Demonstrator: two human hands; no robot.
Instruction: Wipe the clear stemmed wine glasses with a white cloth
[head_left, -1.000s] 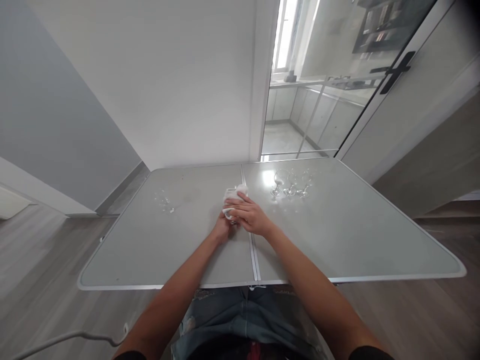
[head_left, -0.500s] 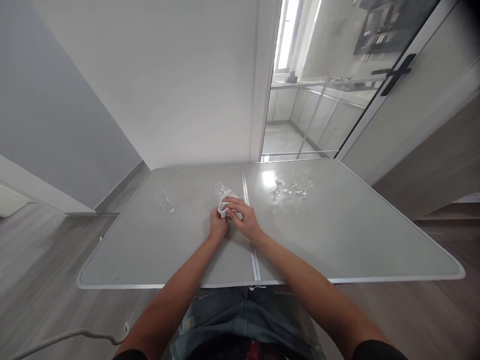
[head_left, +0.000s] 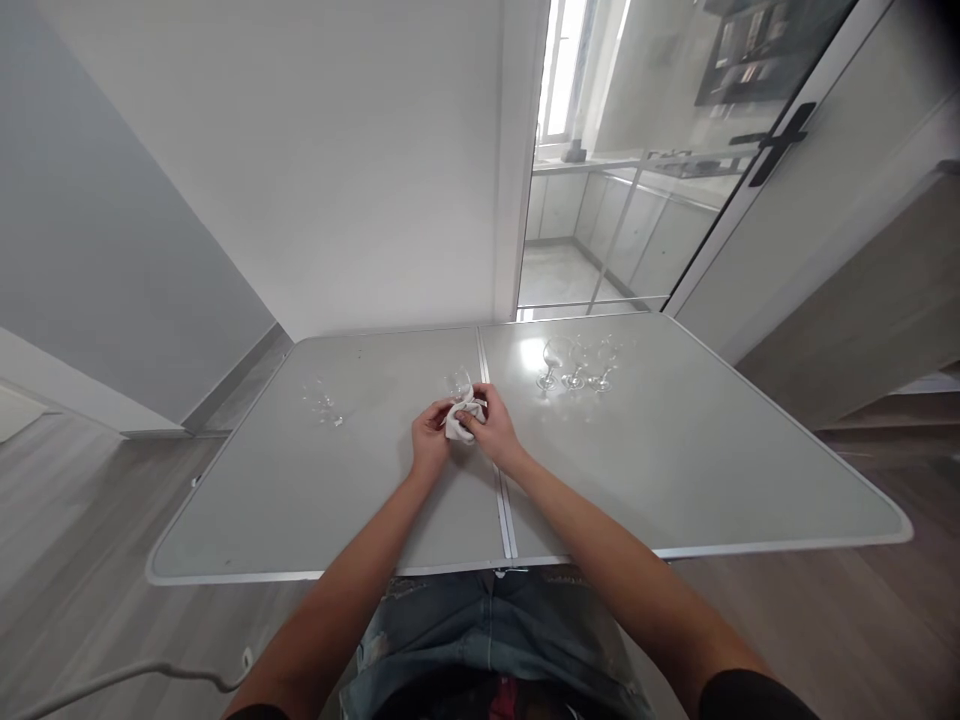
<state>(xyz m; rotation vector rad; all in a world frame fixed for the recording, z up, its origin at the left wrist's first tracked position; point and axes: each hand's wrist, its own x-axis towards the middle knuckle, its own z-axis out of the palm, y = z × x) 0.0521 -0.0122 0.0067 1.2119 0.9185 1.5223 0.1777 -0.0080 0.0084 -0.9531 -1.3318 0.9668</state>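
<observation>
Over the middle of the grey folding table (head_left: 675,480), both hands work on one clear wine glass (head_left: 458,383). My left hand (head_left: 429,445) is closed round the glass low down, its bowl sticking out above the fingers. My right hand (head_left: 491,428) pinches a small white cloth (head_left: 459,419) against the glass. Most of the stem is hidden by the cloth and fingers.
Three clear wine glasses (head_left: 574,364) stand together at the far right of the table's centre seam. Another clear glass (head_left: 324,402) stands far left. A glass door with a black handle (head_left: 772,148) is behind, and a white cable (head_left: 120,680) lies on the wood floor.
The cloth slid from over the glass's bowl down to its lower part, leaving the bowl bare. The glass tilted left, then came more upright. Both hands stayed at the table's middle.
</observation>
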